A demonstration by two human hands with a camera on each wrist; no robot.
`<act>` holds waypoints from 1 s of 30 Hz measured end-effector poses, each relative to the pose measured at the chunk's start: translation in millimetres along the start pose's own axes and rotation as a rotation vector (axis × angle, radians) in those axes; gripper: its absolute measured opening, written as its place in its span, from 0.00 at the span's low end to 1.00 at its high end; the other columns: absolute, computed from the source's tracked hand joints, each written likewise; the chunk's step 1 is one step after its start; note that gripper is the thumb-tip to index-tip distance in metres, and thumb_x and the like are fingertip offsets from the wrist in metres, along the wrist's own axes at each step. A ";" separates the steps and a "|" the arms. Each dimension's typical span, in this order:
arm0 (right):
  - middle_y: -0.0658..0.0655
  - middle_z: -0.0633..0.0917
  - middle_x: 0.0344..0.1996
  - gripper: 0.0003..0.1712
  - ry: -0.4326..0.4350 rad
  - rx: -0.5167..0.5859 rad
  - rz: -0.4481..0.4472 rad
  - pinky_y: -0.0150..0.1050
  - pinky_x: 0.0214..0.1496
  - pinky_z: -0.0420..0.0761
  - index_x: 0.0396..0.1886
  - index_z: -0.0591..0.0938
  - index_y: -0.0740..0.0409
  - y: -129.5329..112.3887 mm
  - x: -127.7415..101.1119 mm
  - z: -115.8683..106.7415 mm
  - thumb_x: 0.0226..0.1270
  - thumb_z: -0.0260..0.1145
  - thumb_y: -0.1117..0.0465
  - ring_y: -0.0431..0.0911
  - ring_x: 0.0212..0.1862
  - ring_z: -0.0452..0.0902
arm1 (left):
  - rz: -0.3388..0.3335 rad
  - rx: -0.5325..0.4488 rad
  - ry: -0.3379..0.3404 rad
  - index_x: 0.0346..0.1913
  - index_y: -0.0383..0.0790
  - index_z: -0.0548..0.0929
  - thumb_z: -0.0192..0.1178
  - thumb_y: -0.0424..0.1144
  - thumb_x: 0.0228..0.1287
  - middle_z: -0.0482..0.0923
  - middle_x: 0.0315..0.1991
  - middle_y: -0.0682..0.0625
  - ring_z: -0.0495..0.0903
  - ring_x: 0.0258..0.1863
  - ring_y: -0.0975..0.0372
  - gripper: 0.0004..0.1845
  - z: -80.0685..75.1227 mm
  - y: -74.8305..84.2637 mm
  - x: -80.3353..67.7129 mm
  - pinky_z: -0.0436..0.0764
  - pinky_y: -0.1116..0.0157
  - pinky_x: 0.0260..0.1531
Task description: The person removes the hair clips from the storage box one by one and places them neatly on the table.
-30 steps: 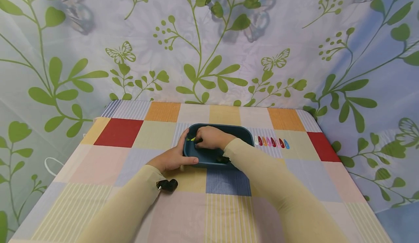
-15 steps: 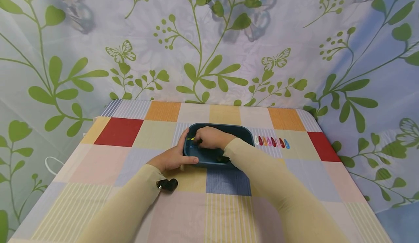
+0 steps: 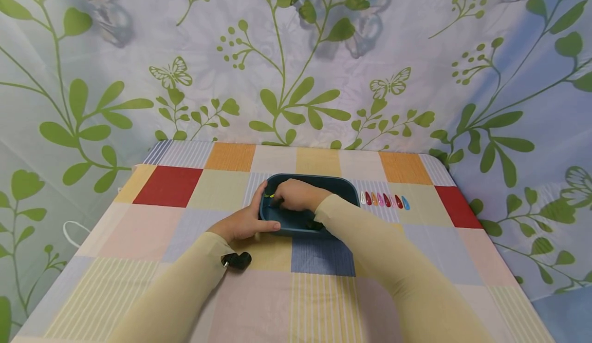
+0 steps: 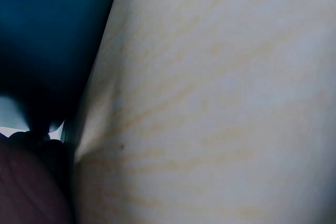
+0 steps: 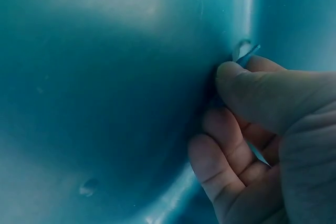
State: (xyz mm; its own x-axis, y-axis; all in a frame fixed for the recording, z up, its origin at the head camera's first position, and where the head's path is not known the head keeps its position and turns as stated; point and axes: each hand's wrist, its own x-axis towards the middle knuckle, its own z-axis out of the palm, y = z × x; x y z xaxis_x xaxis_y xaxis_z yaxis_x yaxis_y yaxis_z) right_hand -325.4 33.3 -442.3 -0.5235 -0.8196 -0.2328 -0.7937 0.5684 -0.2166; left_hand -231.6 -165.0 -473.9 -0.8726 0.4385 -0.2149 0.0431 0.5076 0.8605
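Observation:
A dark teal tray (image 3: 319, 179) stands in the middle of the table. My left hand (image 3: 247, 220) lies against its near left corner, fingers stretched along the left side and thumb along the front. Inside the tray, toward its left end, is my right hand (image 3: 299, 194). In the right wrist view, its thumb and forefinger pinch a small blue hair clip (image 5: 244, 53), mostly hidden by the fingertips, close to the tray wall. A yellow clip (image 3: 270, 196) lies just left of those fingers. The left wrist view shows mainly cloth, the tray's side and part of the palm.
Right of the tray, several hair clips (image 3: 386, 200) in white, red, orange, pink and blue form a row on the patchwork tablecloth (image 3: 324, 302). A black heart-shaped object (image 3: 238, 261) is at the left cuff. A white cable (image 3: 73, 232) loops beyond the left table edge.
The right hand has shifted very slightly within the tray, its fingertips still at the left end. The left hand and the row of clips stay where they were.

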 end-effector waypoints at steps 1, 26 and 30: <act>0.50 0.91 0.55 0.17 0.006 0.015 0.006 0.41 0.65 0.82 0.58 0.90 0.51 0.2 -0.8 -0.2 0.73 0.70 0.65 0.43 0.57 0.86 | 0.001 0.000 0.001 0.83 0.63 0.22 0.71 0.62 0.63 0.48 0.84 0.33 0.70 0.72 0.42 0.69 0.1 0.2 0.1 0.62 0.41 0.76; 0.48 0.82 0.31 0.22 0.135 0.324 0.100 0.37 0.43 0.74 0.69 0.82 0.55 13.1 -41.2 -27.7 0.79 0.62 0.64 0.41 0.30 0.71 | -0.044 0.040 0.019 0.83 0.66 0.23 0.72 0.64 0.62 0.57 0.80 0.28 0.75 0.68 0.41 0.69 2.9 2.2 -3.0 0.66 0.38 0.73; 0.49 0.84 0.36 0.23 0.176 0.352 0.119 0.39 0.45 0.74 0.70 0.82 0.55 15.5 -57.4 -38.2 0.78 0.63 0.64 0.42 0.33 0.72 | -0.052 0.046 0.022 0.83 0.67 0.23 0.71 0.64 0.62 0.58 0.79 0.28 0.74 0.69 0.40 0.68 3.7 1.5 -2.5 0.66 0.38 0.74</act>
State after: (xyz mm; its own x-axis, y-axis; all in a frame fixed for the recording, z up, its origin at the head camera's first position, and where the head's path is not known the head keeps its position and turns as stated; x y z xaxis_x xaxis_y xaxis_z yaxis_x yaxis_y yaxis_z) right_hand -319.5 86.5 -396.1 -0.6743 -0.7291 -0.1167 -0.5862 0.6247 -0.5158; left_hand -227.5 -162.6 -473.8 -0.8847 0.3947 -0.2479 0.0195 0.5629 0.8263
